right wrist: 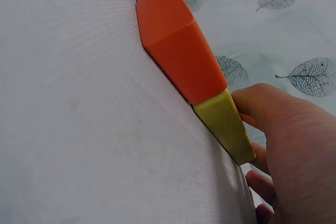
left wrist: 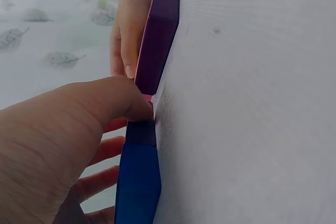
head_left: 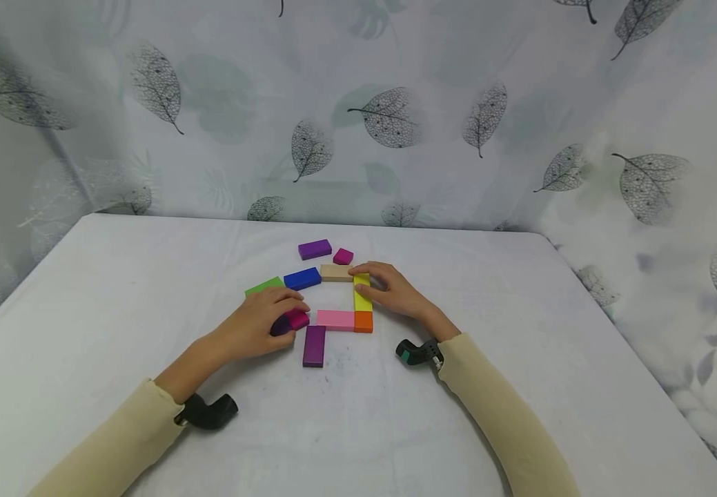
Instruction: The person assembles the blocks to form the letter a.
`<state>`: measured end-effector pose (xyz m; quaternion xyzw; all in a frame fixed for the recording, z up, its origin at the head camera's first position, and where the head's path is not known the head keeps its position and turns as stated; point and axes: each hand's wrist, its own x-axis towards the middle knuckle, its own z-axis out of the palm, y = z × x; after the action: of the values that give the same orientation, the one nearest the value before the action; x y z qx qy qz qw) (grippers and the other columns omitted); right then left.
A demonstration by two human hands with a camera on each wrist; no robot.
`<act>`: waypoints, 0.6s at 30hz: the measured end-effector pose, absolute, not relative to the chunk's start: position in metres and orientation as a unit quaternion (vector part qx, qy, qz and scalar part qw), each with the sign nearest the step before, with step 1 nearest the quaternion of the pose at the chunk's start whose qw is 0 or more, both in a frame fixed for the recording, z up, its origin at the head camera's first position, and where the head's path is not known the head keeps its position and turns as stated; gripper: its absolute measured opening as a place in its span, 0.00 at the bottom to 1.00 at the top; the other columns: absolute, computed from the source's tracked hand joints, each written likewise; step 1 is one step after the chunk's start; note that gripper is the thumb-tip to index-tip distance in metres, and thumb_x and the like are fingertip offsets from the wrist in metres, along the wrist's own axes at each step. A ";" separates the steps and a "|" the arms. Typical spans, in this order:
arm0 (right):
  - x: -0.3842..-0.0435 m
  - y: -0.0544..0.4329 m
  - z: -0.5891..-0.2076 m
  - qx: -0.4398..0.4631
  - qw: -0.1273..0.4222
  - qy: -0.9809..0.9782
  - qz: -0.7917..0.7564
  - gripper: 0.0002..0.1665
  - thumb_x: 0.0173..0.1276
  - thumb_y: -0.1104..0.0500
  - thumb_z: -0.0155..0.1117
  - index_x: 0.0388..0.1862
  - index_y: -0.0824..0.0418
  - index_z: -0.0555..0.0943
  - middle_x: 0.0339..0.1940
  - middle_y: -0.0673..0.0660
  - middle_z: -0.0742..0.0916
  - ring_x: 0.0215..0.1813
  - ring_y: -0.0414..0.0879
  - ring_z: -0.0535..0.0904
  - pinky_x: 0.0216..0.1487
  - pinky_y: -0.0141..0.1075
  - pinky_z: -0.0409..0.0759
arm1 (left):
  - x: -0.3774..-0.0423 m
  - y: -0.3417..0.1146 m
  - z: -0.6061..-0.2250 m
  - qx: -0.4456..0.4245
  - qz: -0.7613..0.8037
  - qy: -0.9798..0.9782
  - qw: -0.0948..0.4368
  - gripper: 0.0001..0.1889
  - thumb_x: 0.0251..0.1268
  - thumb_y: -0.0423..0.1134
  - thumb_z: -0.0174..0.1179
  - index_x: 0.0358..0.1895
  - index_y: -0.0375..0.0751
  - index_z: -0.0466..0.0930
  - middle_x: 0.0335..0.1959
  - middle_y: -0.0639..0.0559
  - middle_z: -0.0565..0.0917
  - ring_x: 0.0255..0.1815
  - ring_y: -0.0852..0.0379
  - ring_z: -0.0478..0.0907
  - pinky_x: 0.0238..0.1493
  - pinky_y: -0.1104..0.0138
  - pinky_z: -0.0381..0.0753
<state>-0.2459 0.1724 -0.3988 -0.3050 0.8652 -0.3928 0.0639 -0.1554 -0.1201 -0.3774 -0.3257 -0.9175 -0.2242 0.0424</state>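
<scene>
On the white table, small coloured blocks lie in a ring-like outline. My left hand (head_left: pixel 257 324) reaches in from the left and pinches a magenta block (head_left: pixel 298 319) between thumb and fingers. A dark purple block (left wrist: pixel 142 132) sits against it, partly under the hand, with a blue block (left wrist: pixel 137 182) nearer the left wrist camera. My right hand (head_left: pixel 398 293) holds a yellow block (head_left: pixel 363 300) on the right side, its index fingertip beside a tan block (head_left: pixel 336 273). An orange block (right wrist: pixel 181 45) touches the yellow one's near end, and a pink block (head_left: pixel 336 320) adjoins the orange.
A purple block (head_left: pixel 314 346) stands out toward me below the pink one. Behind the outline lie another purple block (head_left: pixel 315 249) and a small magenta block (head_left: pixel 343 257). A blue block (head_left: pixel 302 279) and a green block (head_left: pixel 265 286) form the far left side. A leaf-patterned curtain (head_left: pixel 358 186) hangs behind.
</scene>
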 end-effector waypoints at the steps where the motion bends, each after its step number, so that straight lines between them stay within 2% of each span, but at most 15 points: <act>1: -0.246 0.172 -0.398 -0.305 0.064 0.865 -0.393 0.23 0.73 0.55 0.58 0.65 0.56 0.76 0.68 0.57 0.76 0.73 0.55 0.61 0.73 0.56 0.53 | -0.155 -0.121 -0.378 -0.325 -0.223 -0.918 0.043 0.20 0.57 0.37 0.64 0.54 0.44 0.80 0.57 0.45 0.77 0.63 0.45 0.70 0.62 0.42 0.66; 10: -0.245 0.171 -0.399 -0.313 0.054 0.858 -0.404 0.23 0.72 0.59 0.59 0.64 0.62 0.75 0.67 0.61 0.76 0.72 0.59 0.62 0.73 0.59 0.53 | -0.154 -0.122 -0.377 -0.305 -0.212 -0.927 0.057 0.19 0.57 0.41 0.65 0.53 0.45 0.81 0.55 0.45 0.78 0.63 0.41 0.69 0.61 0.40 0.65; 18: -0.223 0.163 -0.371 -0.315 0.063 0.855 -0.408 0.22 0.72 0.65 0.57 0.63 0.71 0.74 0.65 0.68 0.75 0.71 0.65 0.62 0.72 0.60 0.53 | -0.152 -0.123 -0.373 -0.288 -0.195 -0.935 0.071 0.16 0.58 0.41 0.67 0.51 0.46 0.82 0.51 0.45 0.81 0.57 0.42 0.72 0.51 0.45 0.71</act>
<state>-0.2230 0.1628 -0.3705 -0.3148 0.8547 -0.4079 0.0629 -0.1518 -0.1230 -0.3732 -0.2884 -0.9347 -0.1953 0.0715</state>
